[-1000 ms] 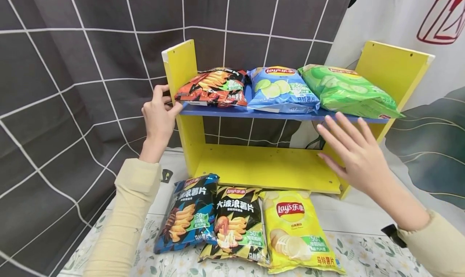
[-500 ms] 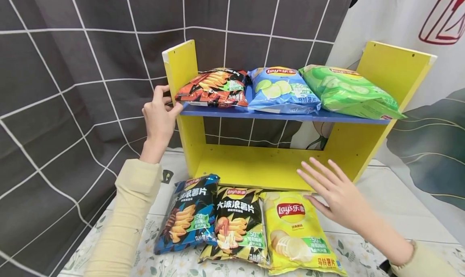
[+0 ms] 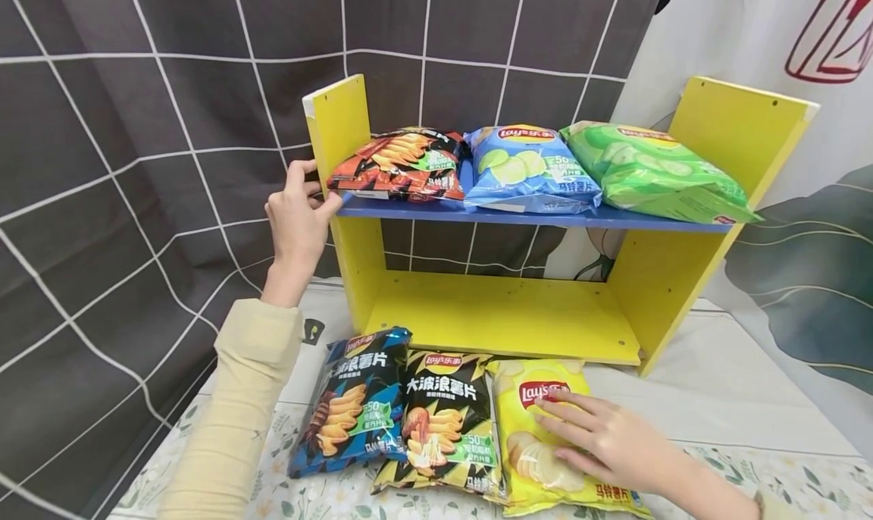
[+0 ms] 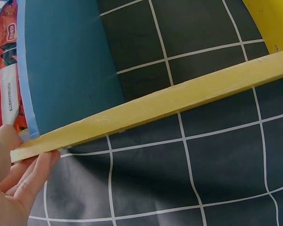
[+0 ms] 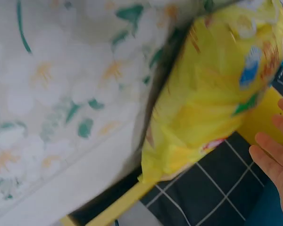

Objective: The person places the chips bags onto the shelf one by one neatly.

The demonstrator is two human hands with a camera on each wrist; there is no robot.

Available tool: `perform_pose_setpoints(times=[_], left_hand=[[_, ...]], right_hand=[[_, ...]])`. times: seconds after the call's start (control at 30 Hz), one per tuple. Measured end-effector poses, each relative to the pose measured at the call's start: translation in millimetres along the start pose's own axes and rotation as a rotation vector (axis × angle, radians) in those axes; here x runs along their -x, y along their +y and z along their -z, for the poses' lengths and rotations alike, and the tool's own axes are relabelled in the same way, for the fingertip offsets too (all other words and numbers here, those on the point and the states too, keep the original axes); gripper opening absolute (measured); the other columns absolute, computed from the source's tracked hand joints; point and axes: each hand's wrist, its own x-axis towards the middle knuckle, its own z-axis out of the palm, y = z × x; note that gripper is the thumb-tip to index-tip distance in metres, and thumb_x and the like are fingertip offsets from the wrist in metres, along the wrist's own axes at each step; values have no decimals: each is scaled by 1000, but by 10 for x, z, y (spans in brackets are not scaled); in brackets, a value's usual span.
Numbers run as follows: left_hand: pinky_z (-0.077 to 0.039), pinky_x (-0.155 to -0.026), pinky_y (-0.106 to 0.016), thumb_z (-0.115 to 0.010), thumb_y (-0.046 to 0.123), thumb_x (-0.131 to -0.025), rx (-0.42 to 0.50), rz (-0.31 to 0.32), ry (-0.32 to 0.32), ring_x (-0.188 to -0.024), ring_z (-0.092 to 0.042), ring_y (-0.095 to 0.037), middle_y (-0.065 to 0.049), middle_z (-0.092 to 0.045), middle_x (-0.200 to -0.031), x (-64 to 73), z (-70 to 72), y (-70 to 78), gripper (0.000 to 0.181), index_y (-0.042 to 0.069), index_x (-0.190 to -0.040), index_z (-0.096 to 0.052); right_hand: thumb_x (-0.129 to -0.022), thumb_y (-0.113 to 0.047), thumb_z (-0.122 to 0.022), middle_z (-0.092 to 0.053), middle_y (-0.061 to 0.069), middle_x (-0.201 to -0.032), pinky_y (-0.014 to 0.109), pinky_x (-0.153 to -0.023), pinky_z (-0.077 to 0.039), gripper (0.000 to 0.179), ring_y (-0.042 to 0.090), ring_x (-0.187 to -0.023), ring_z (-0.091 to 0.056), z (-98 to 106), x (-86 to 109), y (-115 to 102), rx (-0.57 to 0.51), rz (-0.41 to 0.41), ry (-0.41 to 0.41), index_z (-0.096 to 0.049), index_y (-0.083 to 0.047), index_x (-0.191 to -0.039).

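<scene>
My left hand [image 3: 296, 220] grips the left side panel [image 3: 336, 122] of a yellow shelf unit, thumb on the inner side and fingers on the outer, as the left wrist view also shows around the panel edge [image 4: 146, 108]. My right hand [image 3: 607, 440] hovers over a yellow Lay's chip bag [image 3: 532, 463], fingers extended across its front in the head view. In the right wrist view, those fingers [image 5: 269, 162] appear apart from the yellow bag [image 5: 203, 103]. Left of it lie a black chip bag [image 3: 439, 421] and a dark blue one [image 3: 351, 406].
On the unit's blue upper shelf [image 3: 409, 210] sit a red-black chip bag [image 3: 402, 164], a light blue one [image 3: 528, 167] and a green one [image 3: 655, 171]. The yellow lower shelf [image 3: 498, 308] is behind the front bags. A dark grid curtain [image 3: 136, 164] hangs behind and left.
My right hand has come down from in front of the upper shelf's right end to over the yellow chip bag. The left hand keeps its grip on the side panel; the bags have not moved.
</scene>
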Motion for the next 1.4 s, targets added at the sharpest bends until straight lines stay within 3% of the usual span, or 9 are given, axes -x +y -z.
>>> perform_pose_setpoints(times=[0.37,0.63,0.73,0.9,1.23,1.4], left_hand=[[-56,-75,-41,-66,12,-84,-1,-1,-3,-81,-73,-31,-19,-72,-104,7,16,-1,39,3,-121,-57],[-57,-75,-40,-66,11,-84,8,3,-11,-82,-73,-30,-19,-72,-105,4,23,9,39,2,-121,-57],[-56,-74,-40,-66,11,-84,6,0,-8,-81,-73,-30,-19,-72,-105,5,25,8,39,2,-121,-57],[-57,-75,-40,-66,11,-84,10,0,-8,-82,-73,-30,-18,-72,-105,7,27,8,39,2,-120,-57],[-57,-75,-40,-66,12,-85,18,6,-16,-82,-73,-30,-18,-71,-107,6,19,5,39,2,-121,-57],[-57,-75,-40,-66,11,-85,20,3,-14,-82,-73,-30,-18,-72,-106,6,21,11,39,2,-121,-57]], right_hand=[[-86,-47,-65,-70,-3,-117,30,-74,-57,47,15,-103,-66,-55,91,-158,-70,-5,-59,-65,-18,-124],[-86,-61,-55,-64,-5,-128,38,-77,-57,60,21,-114,-62,-3,140,-254,-46,-89,-299,-59,-22,-132],[-88,-63,-52,-63,-5,-129,38,-78,-56,62,21,-114,-62,-6,153,-273,-39,-103,-343,-57,-22,-134],[-86,-63,-54,-64,-4,-128,38,-77,-56,63,22,-113,-62,-20,147,-280,-45,-87,-327,-57,-20,-132],[-87,-66,-48,-61,-2,-132,40,-79,-55,67,24,-116,-59,11,140,-285,-58,-84,-405,-54,-20,-137],[-89,-59,-53,-62,-1,-130,38,-80,-56,62,24,-115,-60,-10,150,-273,-44,-47,-367,-55,-18,-134]])
